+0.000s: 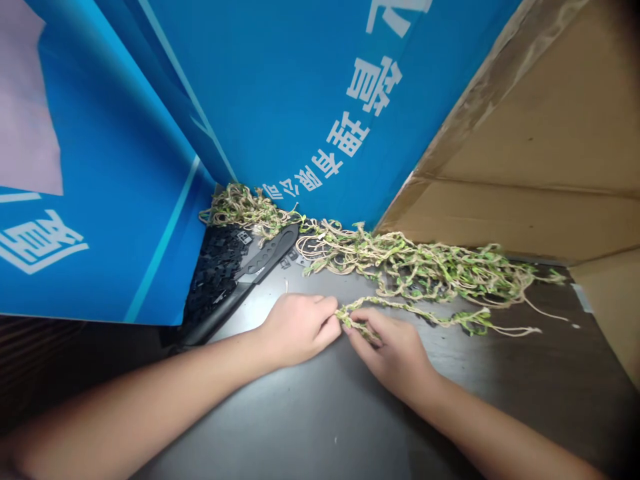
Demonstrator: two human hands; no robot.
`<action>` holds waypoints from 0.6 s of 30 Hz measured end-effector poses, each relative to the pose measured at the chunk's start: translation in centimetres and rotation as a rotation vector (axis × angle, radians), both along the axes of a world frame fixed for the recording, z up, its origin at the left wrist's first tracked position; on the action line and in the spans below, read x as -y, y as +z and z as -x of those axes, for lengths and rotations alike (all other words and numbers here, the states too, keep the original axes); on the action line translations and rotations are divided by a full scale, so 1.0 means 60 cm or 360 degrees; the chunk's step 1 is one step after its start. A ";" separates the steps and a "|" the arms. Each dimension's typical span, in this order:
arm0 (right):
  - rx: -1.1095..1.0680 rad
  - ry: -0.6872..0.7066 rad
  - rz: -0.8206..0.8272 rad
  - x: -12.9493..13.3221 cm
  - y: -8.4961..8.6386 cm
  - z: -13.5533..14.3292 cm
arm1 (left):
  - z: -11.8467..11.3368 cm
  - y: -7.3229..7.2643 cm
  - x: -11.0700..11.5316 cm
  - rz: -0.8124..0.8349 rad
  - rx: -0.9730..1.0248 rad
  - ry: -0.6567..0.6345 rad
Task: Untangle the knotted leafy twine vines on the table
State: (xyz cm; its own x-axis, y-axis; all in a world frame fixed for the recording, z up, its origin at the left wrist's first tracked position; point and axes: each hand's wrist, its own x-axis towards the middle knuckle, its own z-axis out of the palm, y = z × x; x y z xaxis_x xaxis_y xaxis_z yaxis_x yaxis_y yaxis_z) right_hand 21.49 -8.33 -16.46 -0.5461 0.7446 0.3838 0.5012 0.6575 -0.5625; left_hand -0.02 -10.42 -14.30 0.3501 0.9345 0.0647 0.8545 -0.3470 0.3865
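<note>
A dark grey tabletop [280, 427] is stretching across the scene, reflecting light at its centre and showing darker tones toward the right. Along its back, a long tangled pile of leafy green-and-beige twine [435, 267] is spreading rightward. A smaller twine heap [245, 207] is sitting at the back left. Nearby, many small black pieces [213, 263] are lying scattered beside a long black tool [244, 291]. In front of the long pile, one braided strand [417, 309] is trailing rightward, ending in pale cords.
</note>
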 end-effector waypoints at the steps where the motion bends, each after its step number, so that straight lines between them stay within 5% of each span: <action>1: -0.0001 -0.0018 -0.0002 0.000 -0.001 0.000 | 0.000 0.000 0.000 -0.0001 0.0003 0.0001; 7: -0.0020 0.0068 -0.0010 -0.001 0.004 -0.004 | 0.000 0.001 0.000 0.0022 0.0037 0.0028; 18: -0.0347 0.0577 0.0159 -0.004 0.056 -0.005 | 0.002 0.010 -0.006 0.0158 0.0168 0.0120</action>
State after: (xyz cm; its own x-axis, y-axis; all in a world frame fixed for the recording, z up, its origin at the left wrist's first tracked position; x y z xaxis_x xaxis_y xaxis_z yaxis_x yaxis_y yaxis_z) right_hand 21.82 -8.07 -13.12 -0.6932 0.5590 0.4551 0.1102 0.7061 -0.6995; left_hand -0.16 -10.09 -13.68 0.2752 0.9614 0.0034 0.8295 -0.2392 0.5046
